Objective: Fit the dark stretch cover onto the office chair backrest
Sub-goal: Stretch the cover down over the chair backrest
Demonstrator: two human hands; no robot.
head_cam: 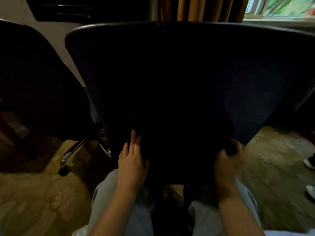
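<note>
hands [132, 160] at bottom of upright cover [187, 79]

No text, label, brand, number or sign can be read. The dark stretch cover [170, 82] shows only plain fabric, and everything around it is too dim or blurred to make out any writing.

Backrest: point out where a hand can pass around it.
Free: carpet lower left, below the caster; carpet right, between backrest and shoes. Crowded: bottom edge, with left hand flat, right hand gripping the cover, and knees.
</note>
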